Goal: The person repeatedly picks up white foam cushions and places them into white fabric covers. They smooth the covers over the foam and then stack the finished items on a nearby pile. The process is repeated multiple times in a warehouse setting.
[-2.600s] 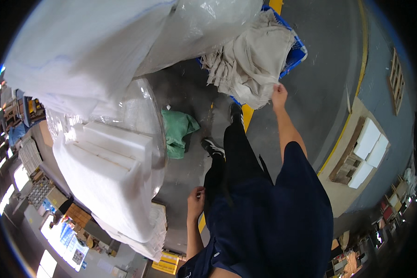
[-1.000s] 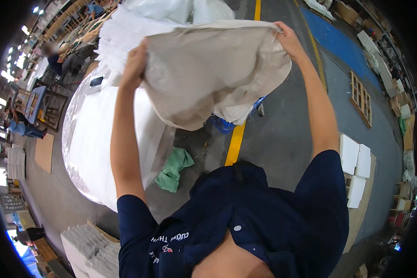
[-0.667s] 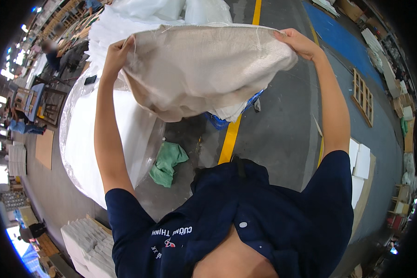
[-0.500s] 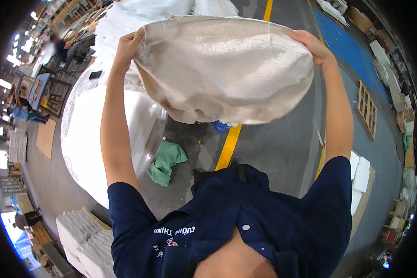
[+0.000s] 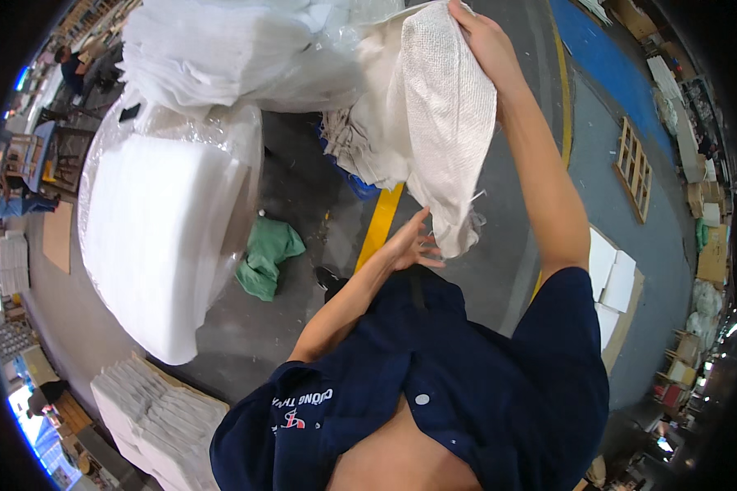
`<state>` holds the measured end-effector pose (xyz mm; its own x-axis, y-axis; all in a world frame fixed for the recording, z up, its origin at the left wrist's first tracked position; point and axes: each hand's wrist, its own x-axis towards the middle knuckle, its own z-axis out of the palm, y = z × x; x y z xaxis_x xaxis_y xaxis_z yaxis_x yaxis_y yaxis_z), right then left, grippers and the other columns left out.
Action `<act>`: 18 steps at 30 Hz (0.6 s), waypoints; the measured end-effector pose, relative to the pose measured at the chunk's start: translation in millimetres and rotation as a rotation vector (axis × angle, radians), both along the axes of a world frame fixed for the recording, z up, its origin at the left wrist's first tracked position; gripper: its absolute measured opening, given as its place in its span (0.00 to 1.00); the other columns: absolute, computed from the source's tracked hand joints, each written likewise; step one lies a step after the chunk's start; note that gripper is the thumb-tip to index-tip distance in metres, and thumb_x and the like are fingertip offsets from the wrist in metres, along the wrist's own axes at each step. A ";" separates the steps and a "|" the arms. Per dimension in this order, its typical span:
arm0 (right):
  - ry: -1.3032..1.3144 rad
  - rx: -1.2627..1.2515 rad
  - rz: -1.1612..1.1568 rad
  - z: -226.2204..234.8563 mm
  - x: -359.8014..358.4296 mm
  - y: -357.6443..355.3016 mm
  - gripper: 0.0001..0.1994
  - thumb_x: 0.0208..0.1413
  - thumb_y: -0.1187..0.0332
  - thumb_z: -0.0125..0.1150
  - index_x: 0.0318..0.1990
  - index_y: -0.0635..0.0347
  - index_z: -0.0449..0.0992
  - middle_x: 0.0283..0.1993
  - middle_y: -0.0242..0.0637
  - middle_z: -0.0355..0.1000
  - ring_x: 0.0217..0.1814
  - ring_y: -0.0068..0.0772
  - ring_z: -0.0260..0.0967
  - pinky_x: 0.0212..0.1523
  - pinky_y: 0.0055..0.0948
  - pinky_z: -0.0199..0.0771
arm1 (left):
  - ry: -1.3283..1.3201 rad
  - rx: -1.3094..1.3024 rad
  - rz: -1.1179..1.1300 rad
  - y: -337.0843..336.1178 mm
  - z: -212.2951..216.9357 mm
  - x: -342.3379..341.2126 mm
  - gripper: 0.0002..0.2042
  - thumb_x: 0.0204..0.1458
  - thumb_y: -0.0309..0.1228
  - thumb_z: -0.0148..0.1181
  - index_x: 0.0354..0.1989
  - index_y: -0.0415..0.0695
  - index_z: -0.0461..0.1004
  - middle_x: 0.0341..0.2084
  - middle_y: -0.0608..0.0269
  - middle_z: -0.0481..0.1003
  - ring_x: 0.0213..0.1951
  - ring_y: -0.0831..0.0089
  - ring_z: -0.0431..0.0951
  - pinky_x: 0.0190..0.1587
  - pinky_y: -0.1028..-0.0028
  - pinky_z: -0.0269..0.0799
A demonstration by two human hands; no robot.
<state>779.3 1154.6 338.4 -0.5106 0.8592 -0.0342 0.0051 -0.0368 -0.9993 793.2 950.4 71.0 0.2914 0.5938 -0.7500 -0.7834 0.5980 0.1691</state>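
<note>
A cream woven fabric cover (image 5: 446, 106) hangs in loose folds from my raised right hand (image 5: 481, 41), whose fingers are closed on its upper edge. The cover's lower end is bunched, with a few loose threads at its side. My left hand (image 5: 409, 244) is just left of that lower end, fingers spread and holding nothing; whether a fingertip touches the fabric I cannot tell. Behind the cover, crumpled beige cloth (image 5: 356, 147) lies over a blue container (image 5: 359, 186), which is mostly hidden.
Large plastic-wrapped white foam bundles (image 5: 164, 237) stand at left, with a phone (image 5: 129, 112) on top. A green cloth (image 5: 269, 255) lies on the floor. White stacked sheets (image 5: 151, 417) are at lower left, white boxes (image 5: 614, 274) and a wooden pallet (image 5: 633, 169) at right.
The cover was stretched wide between both hands. My left hand has let go and come down toward my body; the cover now hangs narrow from my right hand, which has moved left and up.
</note>
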 end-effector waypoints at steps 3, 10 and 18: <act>0.202 -0.068 0.151 -34.5 25.5 21.9 0.22 0.66 0.61 0.55 0.64 0.58 0.66 0.51 0.34 0.74 0.47 0.24 0.73 0.44 0.34 0.80 | -0.437 0.286 -0.112 9.9 -35.7 32.0 0.29 0.64 0.47 0.52 0.65 0.38 0.56 0.55 0.46 0.65 0.53 0.50 0.72 0.53 0.46 0.77; 0.016 0.298 -0.545 -20.6 110.7 1.3 0.24 0.70 0.53 0.46 0.57 0.66 0.73 0.53 0.42 0.75 0.52 0.34 0.74 0.56 0.32 0.72 | -0.370 0.211 0.293 0.0 -81.7 44.0 0.22 0.67 0.31 0.44 0.66 0.33 0.56 0.59 0.48 0.67 0.59 0.60 0.71 0.62 0.63 0.71; 0.468 -0.323 -0.737 -188.0 295.1 9.5 0.27 0.73 0.52 0.35 0.62 0.68 0.65 0.66 0.51 0.64 0.70 0.49 0.59 0.71 0.54 0.57 | -0.255 0.506 1.010 -48.5 -41.0 -102.7 0.23 0.68 0.44 0.45 0.62 0.38 0.65 0.61 0.52 0.70 0.64 0.56 0.67 0.66 0.53 0.64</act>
